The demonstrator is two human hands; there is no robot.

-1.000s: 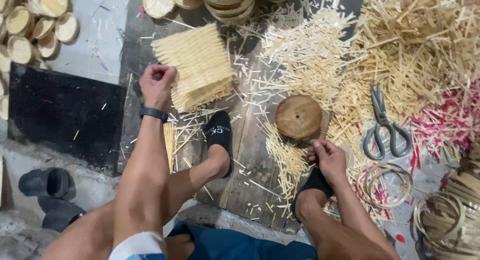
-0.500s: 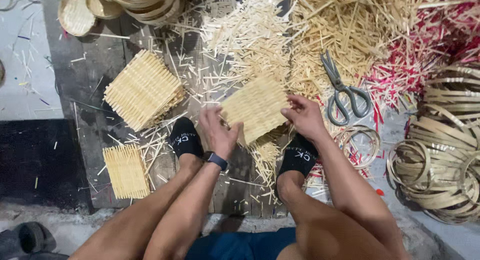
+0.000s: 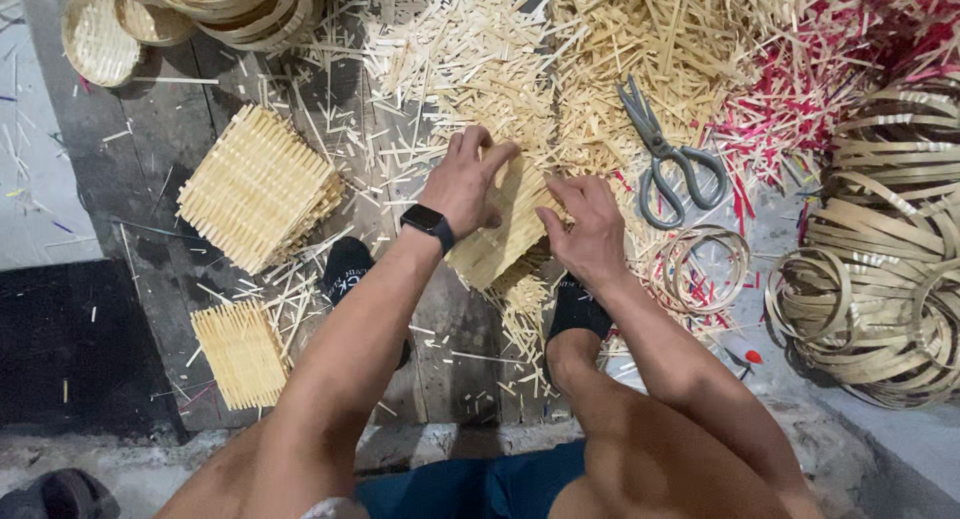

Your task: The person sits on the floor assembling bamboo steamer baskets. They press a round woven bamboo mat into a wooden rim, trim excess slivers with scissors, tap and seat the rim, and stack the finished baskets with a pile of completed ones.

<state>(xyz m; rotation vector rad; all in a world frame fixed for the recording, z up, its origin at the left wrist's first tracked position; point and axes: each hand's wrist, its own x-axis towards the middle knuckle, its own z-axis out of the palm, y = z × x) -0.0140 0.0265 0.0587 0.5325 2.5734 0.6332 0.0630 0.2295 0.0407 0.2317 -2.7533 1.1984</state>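
Woven bamboo mat point(image 3: 497, 241): pressed flat under spread fingers of left hand point(image 3: 465, 184) on its upper-left edge and right hand point(image 3: 588, 229) on its right edge, long axis diagonal, lying between both feet, scissors point(image 3: 665, 159) just right.

Dark wooden boards point(image 3: 180, 139) cover the floor, with grey concrete point(image 3: 40, 219) at the left. A black mat point(image 3: 70, 349) lies near left.
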